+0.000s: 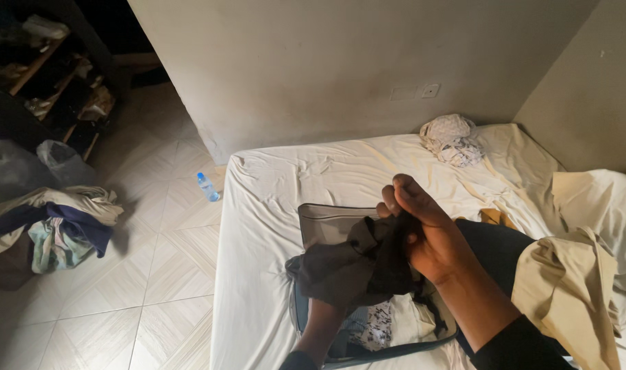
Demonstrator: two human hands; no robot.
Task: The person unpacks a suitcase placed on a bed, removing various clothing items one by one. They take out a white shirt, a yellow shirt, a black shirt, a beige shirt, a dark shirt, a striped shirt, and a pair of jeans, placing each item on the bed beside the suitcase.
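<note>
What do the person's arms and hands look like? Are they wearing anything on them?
Both hands are bare, with no gloves, rings or watch showing. The right hand leads to a bare forearm and a dark sleeve near the elbow. The left hand is mostly hidden; a dark sleeve edge shows low down.

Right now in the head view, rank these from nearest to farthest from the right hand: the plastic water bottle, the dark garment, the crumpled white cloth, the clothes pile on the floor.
From the right hand:
1. Dark garment, gripped in it, over the open bag.
2. Crumpled white cloth, at the bed's far edge by the wall.
3. Plastic water bottle, on the floor left of the bed.
4. Clothes pile, on the floor at far left.
</note>
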